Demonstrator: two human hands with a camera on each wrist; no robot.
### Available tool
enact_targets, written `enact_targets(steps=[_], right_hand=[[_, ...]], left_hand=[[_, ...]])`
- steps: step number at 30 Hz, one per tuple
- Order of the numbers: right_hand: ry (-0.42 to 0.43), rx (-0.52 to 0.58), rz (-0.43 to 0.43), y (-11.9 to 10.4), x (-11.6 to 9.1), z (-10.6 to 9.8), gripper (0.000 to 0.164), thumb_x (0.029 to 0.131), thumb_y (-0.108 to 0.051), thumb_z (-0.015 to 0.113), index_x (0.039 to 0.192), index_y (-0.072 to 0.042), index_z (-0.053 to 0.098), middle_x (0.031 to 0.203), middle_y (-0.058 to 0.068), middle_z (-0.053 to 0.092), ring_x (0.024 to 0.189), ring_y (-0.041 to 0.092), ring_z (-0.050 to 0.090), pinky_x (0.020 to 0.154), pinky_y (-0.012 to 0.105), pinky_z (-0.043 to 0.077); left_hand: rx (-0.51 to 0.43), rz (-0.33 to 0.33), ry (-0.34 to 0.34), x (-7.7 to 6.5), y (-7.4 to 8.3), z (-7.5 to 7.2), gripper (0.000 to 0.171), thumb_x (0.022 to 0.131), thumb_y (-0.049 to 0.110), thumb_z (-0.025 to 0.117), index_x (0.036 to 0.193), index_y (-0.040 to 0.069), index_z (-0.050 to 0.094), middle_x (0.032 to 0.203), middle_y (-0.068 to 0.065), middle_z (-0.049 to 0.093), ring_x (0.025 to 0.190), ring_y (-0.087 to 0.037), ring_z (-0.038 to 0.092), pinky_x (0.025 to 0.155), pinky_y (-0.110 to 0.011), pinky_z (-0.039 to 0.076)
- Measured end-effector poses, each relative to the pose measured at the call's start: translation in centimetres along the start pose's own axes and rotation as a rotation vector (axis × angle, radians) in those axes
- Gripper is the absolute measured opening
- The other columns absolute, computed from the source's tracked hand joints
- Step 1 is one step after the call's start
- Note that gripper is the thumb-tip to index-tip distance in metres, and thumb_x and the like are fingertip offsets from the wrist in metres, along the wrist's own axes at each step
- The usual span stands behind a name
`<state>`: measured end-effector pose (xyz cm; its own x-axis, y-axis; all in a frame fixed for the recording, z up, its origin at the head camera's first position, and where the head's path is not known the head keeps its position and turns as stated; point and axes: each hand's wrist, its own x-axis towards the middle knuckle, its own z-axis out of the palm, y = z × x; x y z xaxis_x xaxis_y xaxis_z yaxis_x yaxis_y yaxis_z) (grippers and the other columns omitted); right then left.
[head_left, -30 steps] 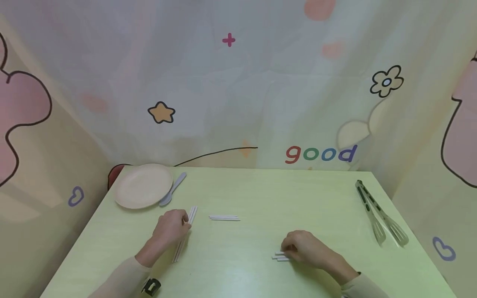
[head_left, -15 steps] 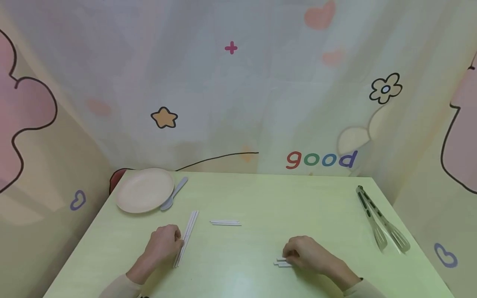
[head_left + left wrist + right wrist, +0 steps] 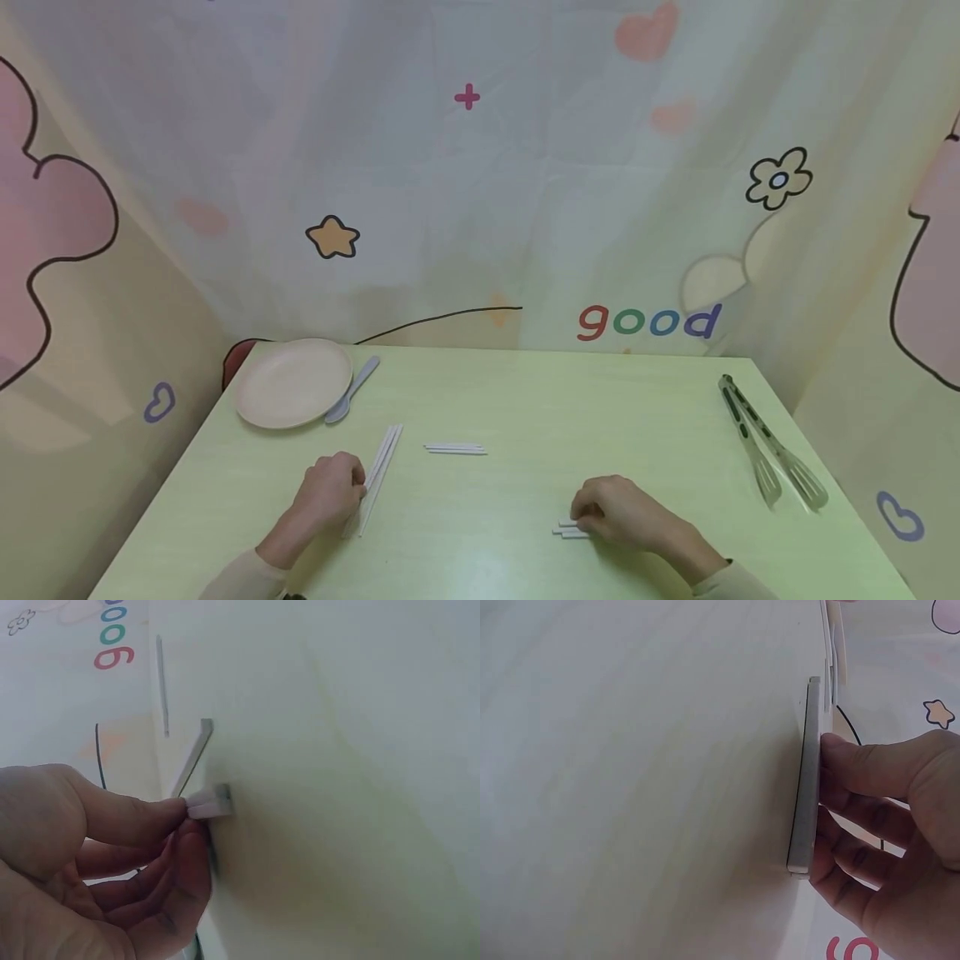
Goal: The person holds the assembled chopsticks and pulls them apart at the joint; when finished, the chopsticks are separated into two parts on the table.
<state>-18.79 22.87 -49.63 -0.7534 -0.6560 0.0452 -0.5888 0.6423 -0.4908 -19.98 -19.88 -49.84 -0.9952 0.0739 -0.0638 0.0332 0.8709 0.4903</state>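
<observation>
White sticks (image 3: 210, 804), probably light, stiff and slick, are pinched by the left hand (image 3: 328, 490), best gripped mid-length; other sticks (image 3: 806, 772) touch the right hand (image 3: 626, 517), its grip unclear.

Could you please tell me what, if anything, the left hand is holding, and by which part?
The left hand pinches two white sticks, roughly near the middle of their length; a third stick lies beside them, unheld.
</observation>
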Motion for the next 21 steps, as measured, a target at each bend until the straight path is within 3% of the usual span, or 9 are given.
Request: enact_targets(steps=[9,13,21], right_hand=[[-0.006,0.017,0.003,0.02,-0.04,0.03,0.005,0.086,-0.010,0.072,0.086,-0.015,0.073,0.085,-0.011,0.067,0.078,-0.003,0.056,0.067,0.022,0.050],[-0.010,0.011,0.014,0.14,-0.03,0.10,0.003,0.086,-0.011,0.072,0.087,-0.014,0.073,0.085,-0.012,0.067,0.078,-0.004,0.056,0.068,0.022,0.050],[-0.024,0.028,0.035,0.28,-0.01,0.12,0.007,0.085,-0.009,0.072,0.088,-0.015,0.074,0.087,-0.012,0.068,0.079,-0.003,0.058,0.069,0.022,0.051]], left_hand=[[0.027,0.031,-0.003,0.26,-0.05,-0.29,0.011,0.073,-0.006,0.062,0.077,0.003,0.066,0.075,-0.007,0.064,0.068,-0.023,0.059,0.059,-0.038,0.049],[0.056,0.029,-0.003,0.30,0.07,-0.05,0.011,0.067,-0.005,0.062,0.072,0.005,0.059,0.071,-0.005,0.060,0.065,-0.023,0.055,0.055,-0.035,0.046],[0.056,0.005,-0.002,0.23,0.31,0.04,0.015,0.065,-0.006,0.061,0.065,0.007,0.053,0.065,-0.004,0.053,0.059,-0.022,0.050,0.050,-0.031,0.038]])
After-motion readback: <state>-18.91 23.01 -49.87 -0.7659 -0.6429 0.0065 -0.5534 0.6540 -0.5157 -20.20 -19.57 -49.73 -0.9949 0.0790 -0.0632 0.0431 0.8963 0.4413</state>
